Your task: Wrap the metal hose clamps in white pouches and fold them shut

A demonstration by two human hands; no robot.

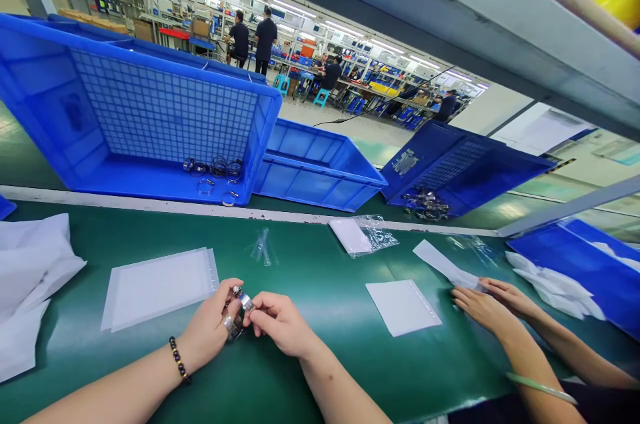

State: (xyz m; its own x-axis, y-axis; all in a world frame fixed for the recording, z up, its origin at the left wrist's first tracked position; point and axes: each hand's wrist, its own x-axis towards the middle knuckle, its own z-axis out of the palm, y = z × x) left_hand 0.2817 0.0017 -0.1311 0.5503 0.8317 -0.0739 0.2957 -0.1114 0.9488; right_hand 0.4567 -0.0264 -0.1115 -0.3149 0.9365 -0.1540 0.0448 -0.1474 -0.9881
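Note:
In front of me, my left hand [210, 327], with a beaded bracelet at the wrist, is closed around shiny metal hose clamps. One hose clamp [245, 300] stands out at the top, and my right hand [285, 325] pinches its band between thumb and fingers. A second hose clamp [232, 327] lies lower, against the left fingers. Parts of both clamps are hidden by the fingers. Left of my hands, white translucent sheets or flat bags [160, 287] lie stacked on the green table [325, 371].
A tipped blue crate [165, 104] holds several hose clamps [220, 171]; another tipped crate [460, 157] holds a clamp pile [427, 204]. A blue bin [320, 177] stands between. Clear plastic strips [263, 247], a clear bag [363, 235] and a white sheet [404, 307] lie ahead. A co-worker's hands [493, 304] handle white film at right.

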